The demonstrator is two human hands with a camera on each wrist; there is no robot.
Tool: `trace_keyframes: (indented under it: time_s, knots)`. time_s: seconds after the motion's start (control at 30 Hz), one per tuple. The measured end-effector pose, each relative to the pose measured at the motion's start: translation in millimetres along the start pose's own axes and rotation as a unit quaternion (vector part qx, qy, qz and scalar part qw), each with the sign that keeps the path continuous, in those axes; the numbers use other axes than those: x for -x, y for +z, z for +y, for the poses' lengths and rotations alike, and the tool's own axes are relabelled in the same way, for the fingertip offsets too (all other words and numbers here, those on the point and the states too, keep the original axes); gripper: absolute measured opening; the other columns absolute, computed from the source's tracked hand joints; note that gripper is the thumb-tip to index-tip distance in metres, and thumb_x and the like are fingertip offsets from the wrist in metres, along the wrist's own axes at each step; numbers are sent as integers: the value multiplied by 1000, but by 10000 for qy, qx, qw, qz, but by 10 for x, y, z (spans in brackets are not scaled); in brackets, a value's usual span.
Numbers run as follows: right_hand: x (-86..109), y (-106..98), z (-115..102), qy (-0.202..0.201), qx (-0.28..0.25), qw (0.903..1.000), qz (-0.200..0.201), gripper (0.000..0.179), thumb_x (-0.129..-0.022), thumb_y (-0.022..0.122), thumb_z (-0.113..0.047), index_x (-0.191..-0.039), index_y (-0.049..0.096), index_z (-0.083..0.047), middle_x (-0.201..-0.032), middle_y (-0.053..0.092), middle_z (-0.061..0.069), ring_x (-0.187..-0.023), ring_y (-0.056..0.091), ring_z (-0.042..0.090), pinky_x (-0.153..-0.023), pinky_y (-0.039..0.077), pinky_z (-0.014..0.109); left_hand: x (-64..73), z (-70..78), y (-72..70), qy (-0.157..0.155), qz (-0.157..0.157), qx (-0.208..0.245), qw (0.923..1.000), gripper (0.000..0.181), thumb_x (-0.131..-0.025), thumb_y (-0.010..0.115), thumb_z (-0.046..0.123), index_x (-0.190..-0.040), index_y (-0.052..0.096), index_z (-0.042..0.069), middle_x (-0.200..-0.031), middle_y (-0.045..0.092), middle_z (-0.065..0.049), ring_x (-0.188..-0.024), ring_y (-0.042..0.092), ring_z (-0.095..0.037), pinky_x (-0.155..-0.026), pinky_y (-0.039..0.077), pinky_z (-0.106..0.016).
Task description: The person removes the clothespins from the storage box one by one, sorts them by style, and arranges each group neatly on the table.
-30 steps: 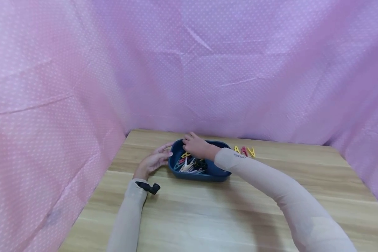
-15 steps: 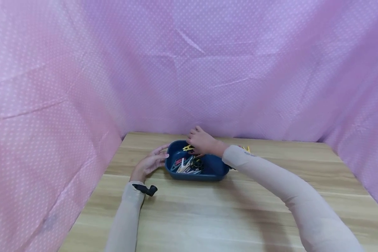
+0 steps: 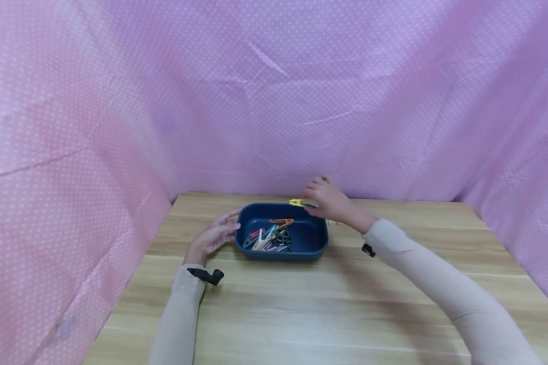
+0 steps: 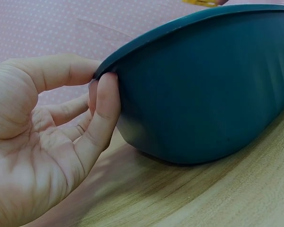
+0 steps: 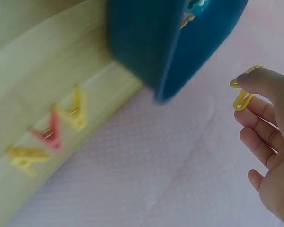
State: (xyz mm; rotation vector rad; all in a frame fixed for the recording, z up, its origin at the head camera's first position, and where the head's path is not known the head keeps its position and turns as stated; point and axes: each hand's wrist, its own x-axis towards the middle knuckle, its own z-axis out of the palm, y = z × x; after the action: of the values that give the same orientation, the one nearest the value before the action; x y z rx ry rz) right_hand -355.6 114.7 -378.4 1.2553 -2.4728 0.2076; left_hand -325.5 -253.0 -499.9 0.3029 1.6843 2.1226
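A dark blue plastic bin stands on the table with several clothespins of mixed colours heaped toward its left side. An orange clothespin lies against the far part of the floor inside. My left hand pinches the bin's left end at the rim, thumb and fingers close together in the left wrist view. Above the far right rim, my right hand holds a yellow clothespin between thumb and index finger. Its other fingers are loosely bent in the right wrist view.
To the bin's right, a red clothespin stands in a row between two yellow clothespins on the wooden table. In the head view my right hand mostly covers them. A pink dotted cloth hangs behind the table.
My right hand has lifted a yellow clothespin from the bin and carried it rightward to above the far rim. My left hand stays at the bin's left end.
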Motion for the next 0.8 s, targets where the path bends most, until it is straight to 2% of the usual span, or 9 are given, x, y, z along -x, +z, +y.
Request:
trace_keyframes:
  time_s: [0.2,0.47,0.67,0.73,0.8]
  knots:
    - [358,-77,192,805,-234,9964,161,24,-82,83,-17,-101,74,-6,-100,73,10,-101,58,32,-102,35,66,8,-21,3,-80,-18,-19,10000,61,-106,43,-2,-161,18,2,-122,62,-1,-92,66,-7,-80,57,-25]
    - [770,-126,431,1619,-516,9848,346,28,-81,83,-13,-103,72,1,-102,73,17,-101,60,38,-99,31,69,-4,-18,14,-95,-17,-23,10000,62,-106,45,-1,-161,19,3,-124,62,-3,-94,66,-8,-81,58,-26]
    - [960,-119,624,2351,-1032,9656,402,19,-83,79,-11,-97,74,1,-96,74,19,-95,64,39,-96,30,64,-9,-19,6,44,-121,44,9999,62,-106,44,-2,-161,17,2,-129,60,-6,-96,66,-9,-82,58,-27]
    - [1009,-109,686,2559,-1255,9574,463,18,-84,78,-11,-96,74,2,-94,74,20,-93,66,40,-98,36,62,-9,-15,1,99,-109,67,9999,62,-106,44,-2,-161,18,2,-128,61,-6,-96,66,-9,-81,58,-27]
    - [1066,-90,744,2767,-1418,9489,548,17,-84,76,-10,-96,75,2,-93,74,20,-92,68,40,-95,45,58,-8,-13,-1,117,-80,99,9999,61,-105,44,-2,-161,19,2,-125,61,-4,-96,66,-9,-81,58,-26]
